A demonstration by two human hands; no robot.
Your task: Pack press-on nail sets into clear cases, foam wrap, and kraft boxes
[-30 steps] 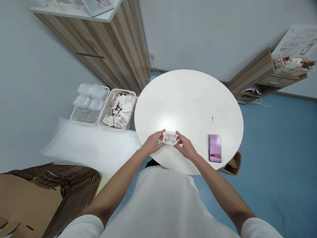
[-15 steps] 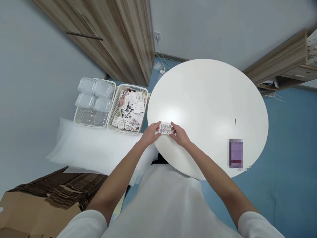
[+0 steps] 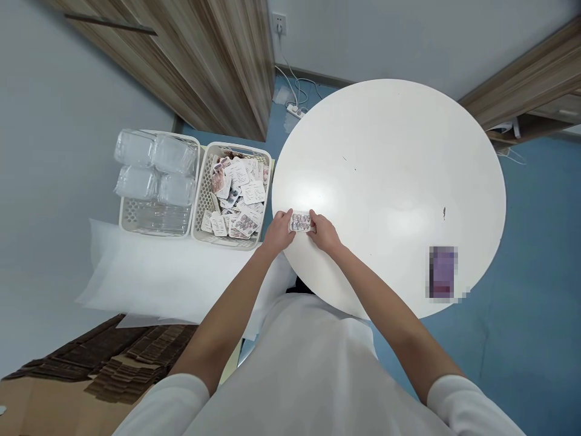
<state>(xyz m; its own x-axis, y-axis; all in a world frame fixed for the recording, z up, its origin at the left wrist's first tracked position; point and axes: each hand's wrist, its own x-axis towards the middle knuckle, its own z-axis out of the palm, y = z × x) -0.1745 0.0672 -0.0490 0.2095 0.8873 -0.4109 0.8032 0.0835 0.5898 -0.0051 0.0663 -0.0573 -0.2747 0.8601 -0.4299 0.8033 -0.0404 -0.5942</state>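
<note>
Hands (image 3: 279, 232) gripping pack (image 3: 300, 222)—ends covered, contents blurry

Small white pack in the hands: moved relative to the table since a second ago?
Yes, leftward: the small white pack now appears closer to the left edge of the round table and farther from its dark mark.
</note>
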